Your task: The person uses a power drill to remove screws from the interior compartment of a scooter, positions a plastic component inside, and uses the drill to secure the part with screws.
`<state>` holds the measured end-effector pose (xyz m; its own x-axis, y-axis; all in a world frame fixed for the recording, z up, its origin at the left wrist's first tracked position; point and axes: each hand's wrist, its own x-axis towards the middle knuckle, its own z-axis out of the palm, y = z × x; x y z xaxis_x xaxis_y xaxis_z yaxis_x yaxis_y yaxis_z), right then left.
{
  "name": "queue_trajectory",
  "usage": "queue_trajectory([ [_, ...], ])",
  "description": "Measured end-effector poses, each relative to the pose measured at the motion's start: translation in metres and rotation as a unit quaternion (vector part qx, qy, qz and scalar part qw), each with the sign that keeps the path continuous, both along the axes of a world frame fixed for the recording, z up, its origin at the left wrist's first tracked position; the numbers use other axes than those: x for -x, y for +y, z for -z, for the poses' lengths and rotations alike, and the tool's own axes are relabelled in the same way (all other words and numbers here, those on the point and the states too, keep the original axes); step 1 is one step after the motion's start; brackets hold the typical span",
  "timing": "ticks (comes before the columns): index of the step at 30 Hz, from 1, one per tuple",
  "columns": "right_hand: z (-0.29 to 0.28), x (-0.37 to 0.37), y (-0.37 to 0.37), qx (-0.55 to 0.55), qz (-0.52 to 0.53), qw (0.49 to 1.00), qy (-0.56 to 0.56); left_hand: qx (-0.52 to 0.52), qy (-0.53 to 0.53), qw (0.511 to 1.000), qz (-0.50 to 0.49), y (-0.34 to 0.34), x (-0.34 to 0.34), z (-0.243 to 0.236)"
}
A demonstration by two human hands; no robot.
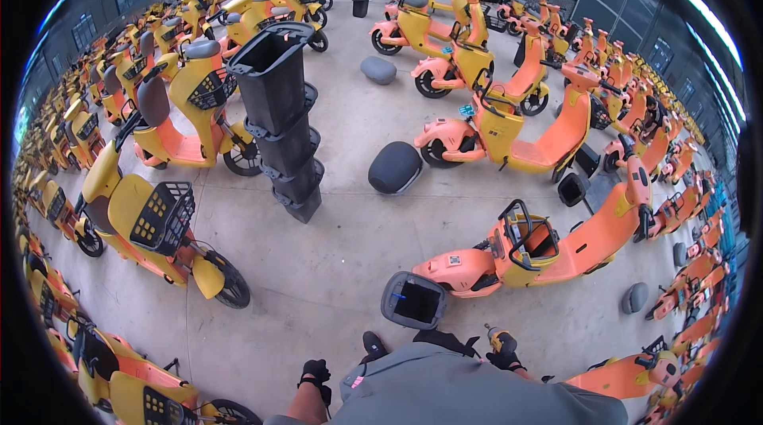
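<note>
A: Far left, a yellow scooter (159, 226) with a black front basket (164, 217), nothing visible inside. Next over, a leaning stack of black bins (282, 119); the top one gapes open, its inside dark.

B: And by the feet?

A: An upturned seat shell (413, 299) on the floor beside an orange scooter (532, 254) with its seat off.

B: Hands?

A: Gloved left hand (315, 372) hangs low, holding nothing I can see; fingers hard to read. Right hand (503, 353), gloved, is wrapped around a yellow power tool (500, 340), partly hidden behind the grey shirt.
</note>
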<state>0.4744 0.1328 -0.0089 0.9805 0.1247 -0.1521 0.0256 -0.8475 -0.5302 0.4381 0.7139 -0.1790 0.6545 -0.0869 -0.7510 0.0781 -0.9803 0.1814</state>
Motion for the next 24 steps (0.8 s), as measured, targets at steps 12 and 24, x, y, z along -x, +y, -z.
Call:
queue_trajectory([
  [12, 0.031, 0.033, 0.009, -0.009, 0.087, 0.993, 0.081, 0.157, -0.009, 0.983, -0.099, 0.010, -0.049, -0.019],
  [24, 0.051, 0.041, 0.018, 0.003, 0.061, 0.995, 0.073, 0.271, 0.072, 0.902, -0.328, 0.025, -0.015, 0.006],
])
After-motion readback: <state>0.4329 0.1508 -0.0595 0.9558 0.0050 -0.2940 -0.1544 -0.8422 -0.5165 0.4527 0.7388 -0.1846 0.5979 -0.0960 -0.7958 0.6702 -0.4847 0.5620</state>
